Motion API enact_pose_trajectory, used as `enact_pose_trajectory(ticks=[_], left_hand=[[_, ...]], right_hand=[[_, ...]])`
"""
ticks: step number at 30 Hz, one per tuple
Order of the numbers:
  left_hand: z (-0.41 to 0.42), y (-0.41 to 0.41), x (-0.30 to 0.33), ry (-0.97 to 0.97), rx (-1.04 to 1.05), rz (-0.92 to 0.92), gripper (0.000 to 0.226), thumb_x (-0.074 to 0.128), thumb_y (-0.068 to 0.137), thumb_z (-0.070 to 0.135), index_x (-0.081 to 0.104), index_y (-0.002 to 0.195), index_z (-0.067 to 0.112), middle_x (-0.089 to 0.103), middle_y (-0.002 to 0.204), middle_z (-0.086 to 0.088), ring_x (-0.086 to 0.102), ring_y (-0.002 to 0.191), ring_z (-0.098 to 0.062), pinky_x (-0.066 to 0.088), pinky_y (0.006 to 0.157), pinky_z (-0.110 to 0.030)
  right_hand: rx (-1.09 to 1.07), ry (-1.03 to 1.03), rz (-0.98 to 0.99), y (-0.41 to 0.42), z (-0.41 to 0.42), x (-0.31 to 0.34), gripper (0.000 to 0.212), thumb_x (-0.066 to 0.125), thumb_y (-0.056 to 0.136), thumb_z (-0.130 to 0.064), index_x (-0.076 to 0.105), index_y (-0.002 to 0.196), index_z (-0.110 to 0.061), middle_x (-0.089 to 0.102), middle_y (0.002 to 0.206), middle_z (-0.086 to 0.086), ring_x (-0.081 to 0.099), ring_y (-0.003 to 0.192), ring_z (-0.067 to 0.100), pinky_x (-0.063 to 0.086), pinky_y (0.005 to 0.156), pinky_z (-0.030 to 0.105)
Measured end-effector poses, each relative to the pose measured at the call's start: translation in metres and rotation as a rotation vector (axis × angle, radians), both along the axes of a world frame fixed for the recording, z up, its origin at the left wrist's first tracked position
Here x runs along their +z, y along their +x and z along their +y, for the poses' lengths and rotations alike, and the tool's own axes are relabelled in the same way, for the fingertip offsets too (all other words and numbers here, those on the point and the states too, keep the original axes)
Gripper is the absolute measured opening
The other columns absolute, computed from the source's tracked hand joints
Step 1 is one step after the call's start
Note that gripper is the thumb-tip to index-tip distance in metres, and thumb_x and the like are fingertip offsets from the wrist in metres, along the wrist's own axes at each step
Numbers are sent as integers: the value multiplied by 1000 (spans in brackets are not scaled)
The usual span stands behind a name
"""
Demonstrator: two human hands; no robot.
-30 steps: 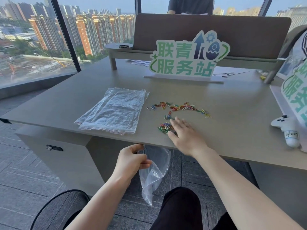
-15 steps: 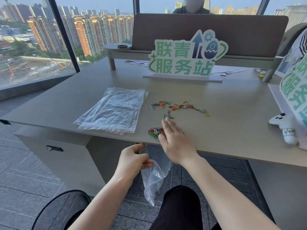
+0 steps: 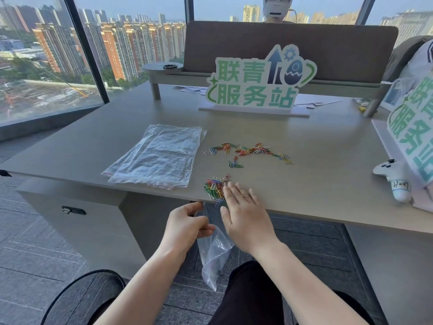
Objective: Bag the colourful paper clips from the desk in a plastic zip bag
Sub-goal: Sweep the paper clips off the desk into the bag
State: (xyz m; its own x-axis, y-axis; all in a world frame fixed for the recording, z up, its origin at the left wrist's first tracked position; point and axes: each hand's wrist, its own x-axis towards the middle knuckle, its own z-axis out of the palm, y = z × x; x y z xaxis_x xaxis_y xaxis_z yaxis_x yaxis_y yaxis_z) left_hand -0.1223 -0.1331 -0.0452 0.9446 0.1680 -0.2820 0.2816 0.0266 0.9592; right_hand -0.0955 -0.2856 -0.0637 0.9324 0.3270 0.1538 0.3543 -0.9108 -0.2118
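Clips (image 3: pixel 248 152) right of bags (image 3: pixel 157 156) (desk (image 3: pixel 316 184)).

Your clear zip bag (image 3: pixel 214 252) hangs just below the worktop (image 3: pixel 316 174) edge, crumpled, mouth up. A dense heap of colourful paper clips (image 3: pixel 214 187) sits right at that edge above the bag. A looser scatter of clips (image 3: pixel 248 151) lies farther back, with a small cluster (image 3: pixel 235 163) between them.

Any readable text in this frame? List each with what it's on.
"联青" over "服务站": green letters on the standing cutout sign at the back of the desk.
A second sign at the right edge: same green lettering, cropped and skewed, only partly legible.
White toy: dark marks on its body, too small to read.
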Motion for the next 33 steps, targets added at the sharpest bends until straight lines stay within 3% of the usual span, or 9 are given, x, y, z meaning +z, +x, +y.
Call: enact_pose_trajectory(ticks=[5,9,14,17,20,27,33], left_hand=[[3,-2,2,-14,8,-22,40,57,83,-16,63,112,12,70,108,-15,71,55,-16,59,54,-20],[2,-4,6,-29,1,-24,40,55,83,-19,67,79,19,75,78,-4,68,49,-12,59,52,-20],[2,-5,7,-41,-9,-37,46,53,81,-20,66,78,23,74,64,3,66,48,-10,58,51,-20],[5,-5,6,-34,1,-25,42,53,82,-19,67,82,21,75,72,-4,69,50,-13,57,51,-20],[9,-5,7,-44,19,-15,38,56,83,-17,65,97,17,74,91,-13,69,52,-15,59,54,-21],[13,-5,7,-57,32,-17,41,56,82,-18,64,112,10,73,96,-12,69,56,-19,61,57,-23],[17,-3,7,-64,39,-19,38,57,83,-17,65,99,17,74,95,-9,70,54,-17,59,53,-20]], right_hand=[[4,8,-16,-11,10,0,67,7,93,-43,11,153,-12,9,161,4,2,149,16,-7,119,36],[26,38,-25,-19,18,-1,70,3,91,-44,12,153,-12,9,161,4,2,149,15,-8,119,35],[59,99,-39,-30,25,0,70,4,91,-42,18,152,-11,17,160,5,9,148,16,-3,119,32],[74,251,-48,-30,23,9,56,19,97,-30,30,149,-11,31,156,4,21,145,12,5,117,22],[19,378,-36,-11,14,19,50,32,99,-16,31,148,-12,30,156,3,22,144,11,13,116,20],[40,215,140,44,10,24,53,28,100,-25,19,152,-20,9,162,-1,3,148,13,9,119,31],[92,141,97,39,17,14,51,29,101,-27,24,151,-16,18,160,3,10,148,16,6,119,29]])
